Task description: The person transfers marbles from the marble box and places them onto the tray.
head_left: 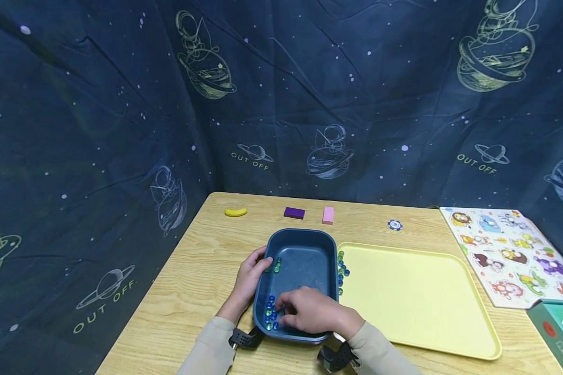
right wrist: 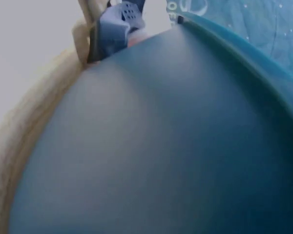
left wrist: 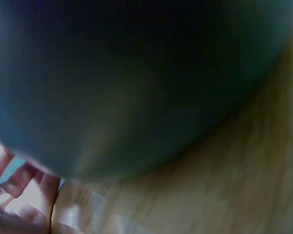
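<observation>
A deep blue rectangular bin [head_left: 305, 237] stands on the table. My left hand [head_left: 249, 276] grips its left side, thumb over the rim and fingers outside. My right hand [head_left: 309, 311] is inside the bin at the near end, its bent thumb and index finger apart beside a group of blue and green marbles [head_left: 269, 312]; nothing shows between them, and the other fingers are hidden. A few green marbles [head_left: 277, 265] lie farther up the bin's left side. In the left wrist view the blurred bin wall [left wrist: 112, 97] covers most of the picture; the right wrist view shows the bin's surface [right wrist: 161, 136] close up.
A yellow tray [head_left: 413, 291] lies right of the bin, with several marbles [head_left: 341, 271] along its left edge. Behind are a yellow banana-shaped piece [head_left: 235, 212], a purple block [head_left: 294, 213], a pink block [head_left: 328, 215] and a chip [head_left: 395, 225]. An animal picture board [head_left: 516, 255] and green box [head_left: 551, 328] are far right.
</observation>
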Motion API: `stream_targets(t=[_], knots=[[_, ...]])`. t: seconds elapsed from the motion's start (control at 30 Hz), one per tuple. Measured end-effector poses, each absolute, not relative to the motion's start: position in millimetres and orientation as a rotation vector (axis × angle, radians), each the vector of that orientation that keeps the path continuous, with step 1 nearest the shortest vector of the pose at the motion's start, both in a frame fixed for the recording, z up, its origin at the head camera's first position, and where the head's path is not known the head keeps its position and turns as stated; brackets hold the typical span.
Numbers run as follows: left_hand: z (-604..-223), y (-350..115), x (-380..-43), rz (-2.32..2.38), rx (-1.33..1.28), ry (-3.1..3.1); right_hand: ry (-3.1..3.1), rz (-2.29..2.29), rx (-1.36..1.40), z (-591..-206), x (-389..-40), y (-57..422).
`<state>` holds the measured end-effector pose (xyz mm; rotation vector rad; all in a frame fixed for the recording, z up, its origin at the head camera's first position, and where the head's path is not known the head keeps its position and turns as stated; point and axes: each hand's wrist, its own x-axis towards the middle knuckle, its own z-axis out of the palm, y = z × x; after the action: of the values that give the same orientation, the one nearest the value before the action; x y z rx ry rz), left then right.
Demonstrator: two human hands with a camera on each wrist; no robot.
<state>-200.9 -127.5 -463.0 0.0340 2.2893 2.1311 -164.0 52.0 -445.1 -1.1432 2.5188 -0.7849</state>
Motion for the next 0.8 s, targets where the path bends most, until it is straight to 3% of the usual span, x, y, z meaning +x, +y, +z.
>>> stream_targets(t=[0.8], knots=[[-471.3, -129.5, -205.9, 2.123, 0.057, 2.314, 2.422, -0.743, -1.229, -444.5, -157.2, 48.0]])
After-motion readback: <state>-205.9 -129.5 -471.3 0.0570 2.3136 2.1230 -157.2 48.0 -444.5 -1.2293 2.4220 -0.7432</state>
